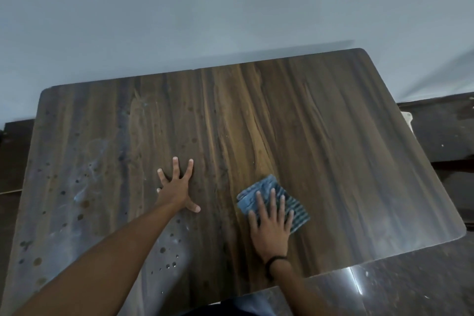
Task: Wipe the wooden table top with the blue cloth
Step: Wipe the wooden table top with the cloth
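The dark wooden table top (320, 120) fills most of the view. A folded blue ribbed cloth (266, 187) lies on it right of centre. My right hand (272, 226) lies flat on the cloth with straight fingers, pressing it onto the wood. My left hand (177, 187) rests on the bare wood to the left of the cloth, fingers spread wide. The left part of the table carries dried round spots and pale smears (84, 187).
A pale grey wall (205, 7) rises just behind the table's far edge. Dark glossy floor (410, 285) shows to the right and in front of the table. The rounded right corner of the table (461, 231) ends near that floor.
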